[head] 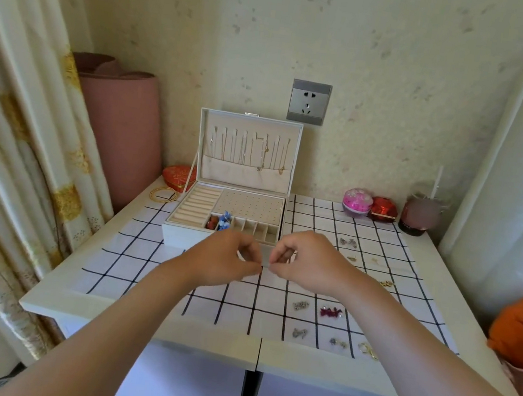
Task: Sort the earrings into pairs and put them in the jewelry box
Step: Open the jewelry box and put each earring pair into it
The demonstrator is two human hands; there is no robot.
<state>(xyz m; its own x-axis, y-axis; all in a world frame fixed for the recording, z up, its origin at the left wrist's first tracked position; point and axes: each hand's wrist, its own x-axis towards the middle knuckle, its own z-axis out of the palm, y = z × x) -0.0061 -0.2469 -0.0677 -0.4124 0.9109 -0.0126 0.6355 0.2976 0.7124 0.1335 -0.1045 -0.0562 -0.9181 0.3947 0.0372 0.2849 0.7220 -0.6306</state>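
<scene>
Single head-worn wide-angle view, looking forward and down over a white table

The camera sits above and behind the person's two bare forearms, which run up from the bottom edge to the left hand and right hand near frame centre. It faces the speckled cream wall squarely. The black-gridded white cloth lies close below the lens, and the open white jewelry box stands farther back against the wall. Lens distortion bows the pale patterned curtain at the left edge
</scene>
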